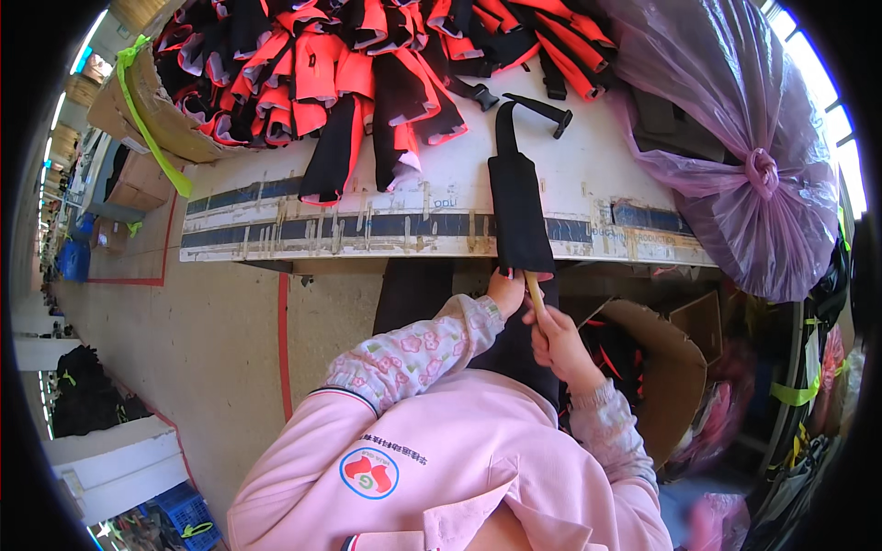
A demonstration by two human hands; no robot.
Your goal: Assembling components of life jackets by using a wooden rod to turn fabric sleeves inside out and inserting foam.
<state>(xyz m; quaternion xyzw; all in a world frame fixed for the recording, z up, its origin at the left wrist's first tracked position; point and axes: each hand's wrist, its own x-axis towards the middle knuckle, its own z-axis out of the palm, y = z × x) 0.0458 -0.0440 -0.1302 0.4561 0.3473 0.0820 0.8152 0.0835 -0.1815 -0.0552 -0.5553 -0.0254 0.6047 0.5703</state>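
Observation:
A black padded fabric sleeve lies over the table's near edge, its lower end hanging just past it. From its far end runs a black strap with a plastic buckle. My left hand is closed on the sleeve's lower end, the fingers partly hidden beneath the fabric. In my right hand is a pale, wood-coloured stick, gripped with the fingers wrapped round it. The stick's upper end goes into the sleeve's lower opening, so its tip is hidden.
Many black and orange-red fabric sleeves are heaped on the white table, beside a cardboard box at left. A knotted purple plastic bag bulges over the right corner. Under the table at right sits an open carton.

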